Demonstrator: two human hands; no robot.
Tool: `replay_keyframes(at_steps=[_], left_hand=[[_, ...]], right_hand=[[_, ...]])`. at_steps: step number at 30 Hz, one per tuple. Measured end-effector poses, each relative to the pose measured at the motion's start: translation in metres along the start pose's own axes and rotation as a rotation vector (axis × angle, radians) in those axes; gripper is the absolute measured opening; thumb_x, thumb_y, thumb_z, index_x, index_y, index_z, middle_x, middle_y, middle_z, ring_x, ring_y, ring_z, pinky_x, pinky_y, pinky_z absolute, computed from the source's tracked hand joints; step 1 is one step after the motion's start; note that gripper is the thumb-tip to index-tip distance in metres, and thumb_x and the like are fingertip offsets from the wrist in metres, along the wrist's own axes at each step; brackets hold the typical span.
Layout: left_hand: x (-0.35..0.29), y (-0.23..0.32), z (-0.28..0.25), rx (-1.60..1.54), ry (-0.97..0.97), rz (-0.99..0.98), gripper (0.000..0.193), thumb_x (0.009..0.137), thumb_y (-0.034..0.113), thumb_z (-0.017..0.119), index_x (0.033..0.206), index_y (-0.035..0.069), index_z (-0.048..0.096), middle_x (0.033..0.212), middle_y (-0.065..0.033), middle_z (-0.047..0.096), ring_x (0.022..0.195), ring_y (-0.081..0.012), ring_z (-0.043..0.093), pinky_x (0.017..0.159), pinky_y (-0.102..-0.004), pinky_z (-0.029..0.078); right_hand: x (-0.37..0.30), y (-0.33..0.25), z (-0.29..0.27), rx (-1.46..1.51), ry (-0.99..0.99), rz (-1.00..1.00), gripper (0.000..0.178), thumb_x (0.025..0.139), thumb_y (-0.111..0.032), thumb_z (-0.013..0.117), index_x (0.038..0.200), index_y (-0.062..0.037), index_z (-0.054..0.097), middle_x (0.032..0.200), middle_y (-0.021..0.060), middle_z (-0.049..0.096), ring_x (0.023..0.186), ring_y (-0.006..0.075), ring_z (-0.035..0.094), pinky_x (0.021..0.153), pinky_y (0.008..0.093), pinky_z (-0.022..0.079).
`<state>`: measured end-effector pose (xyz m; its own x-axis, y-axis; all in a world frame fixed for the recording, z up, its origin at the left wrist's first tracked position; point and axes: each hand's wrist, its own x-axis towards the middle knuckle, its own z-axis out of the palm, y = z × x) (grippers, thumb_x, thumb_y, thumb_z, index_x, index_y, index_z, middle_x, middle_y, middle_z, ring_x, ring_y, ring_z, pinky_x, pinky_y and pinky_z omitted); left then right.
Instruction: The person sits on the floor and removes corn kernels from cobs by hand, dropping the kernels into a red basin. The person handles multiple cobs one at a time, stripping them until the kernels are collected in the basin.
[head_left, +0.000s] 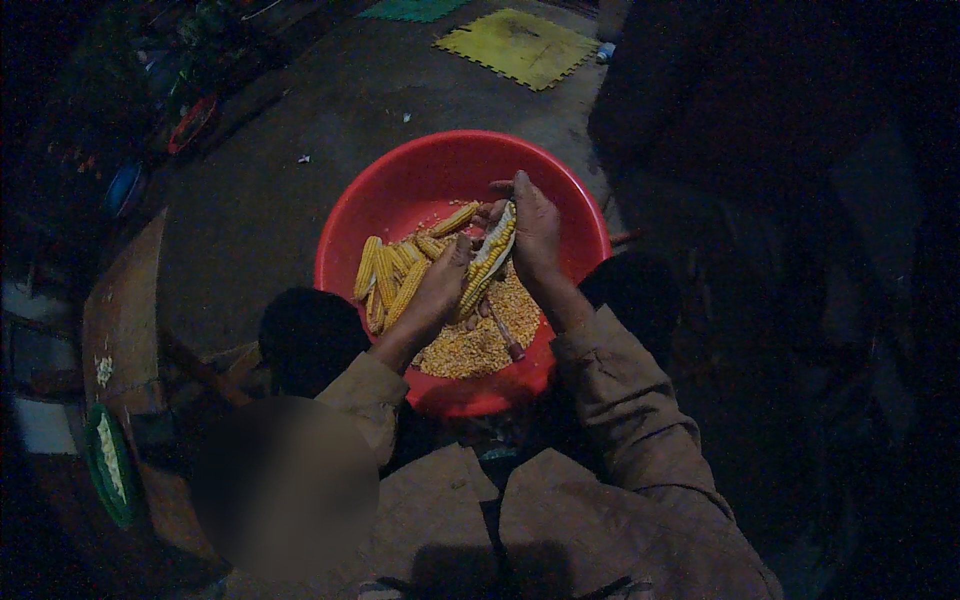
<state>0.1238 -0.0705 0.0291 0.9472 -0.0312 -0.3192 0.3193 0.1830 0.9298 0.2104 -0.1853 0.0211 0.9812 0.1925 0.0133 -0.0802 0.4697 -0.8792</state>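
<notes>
Over a red plastic basin, I hold an ear of corn slantwise between both hands. White bare cob shows along its upper part, and yellow kernels cover the rest. My left hand grips its lower left side, with fingertips curled beneath. At the upper end, my right hand is closed around the ear, thumb raised. Loose kernels are heaped in the basin below my hands. A thin tool with a dark reddish handle rests on them. Several whole ears lie together at the basin's left.
My knees flank the basin. A yellow foam mat and part of a green mat lie on the far floor. At the left are a green oval tray with pale contents, a blue basin and a red one. The right side is very dark.
</notes>
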Motion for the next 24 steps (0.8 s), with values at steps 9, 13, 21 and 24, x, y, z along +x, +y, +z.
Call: replay_keyframes(at_steps=[9, 13, 21, 24], left_hand=[[0.004, -0.004, -0.007, 0.226, -0.002, -0.157, 0.059, 0.095, 0.055, 0.031, 0.098, 0.005, 0.06, 0.075, -0.0036, 0.06, 0.051, -0.0077, 0.05, 0.044, -0.0226, 0.037], [0.005, -0.001, -0.004, 0.189, 0.062, -0.065, 0.059, 0.095, 0.055, 0.031, 0.098, 0.003, 0.059, 0.073, -0.0036, 0.059, 0.048, -0.0098, 0.05, 0.043, -0.0246, 0.039], [0.006, 0.001, -0.009, 0.131, -0.041, -0.008, 0.054, 0.096, 0.052, 0.033, 0.106, 0.004, 0.055, 0.075, -0.0029, 0.059, 0.053, -0.0109, 0.052, 0.04, -0.0252, 0.039], [0.001, 0.009, -0.001, 0.044, 0.043, 0.031, 0.052, 0.097, 0.05, 0.032, 0.108, 0.005, 0.054, 0.075, -0.0025, 0.059, 0.052, -0.0104, 0.052, 0.039, -0.0254, 0.039]], right_hand=[[0.005, 0.005, -0.005, 0.038, 0.018, -0.025, 0.044, 0.097, -0.039, 0.044, 0.101, 0.0026, 0.055, 0.063, 0.0048, 0.055, 0.064, 0.0163, 0.061, 0.06, 0.0304, 0.054], [0.003, 0.003, 0.0, -0.007, 0.004, -0.023, 0.041, 0.097, -0.037, 0.045, 0.101, 0.0021, 0.056, 0.064, 0.0048, 0.057, 0.062, 0.0158, 0.061, 0.061, 0.0296, 0.053], [-0.005, 0.005, 0.012, -0.038, -0.098, -0.037, 0.042, 0.097, -0.038, 0.043, 0.099, 0.0019, 0.056, 0.065, 0.0032, 0.057, 0.061, 0.0142, 0.06, 0.059, 0.0249, 0.05], [-0.008, -0.011, 0.012, -0.04, -0.019, 0.037, 0.041, 0.097, -0.037, 0.044, 0.099, 0.0025, 0.055, 0.064, 0.0034, 0.056, 0.062, 0.0145, 0.059, 0.063, 0.0267, 0.051]])
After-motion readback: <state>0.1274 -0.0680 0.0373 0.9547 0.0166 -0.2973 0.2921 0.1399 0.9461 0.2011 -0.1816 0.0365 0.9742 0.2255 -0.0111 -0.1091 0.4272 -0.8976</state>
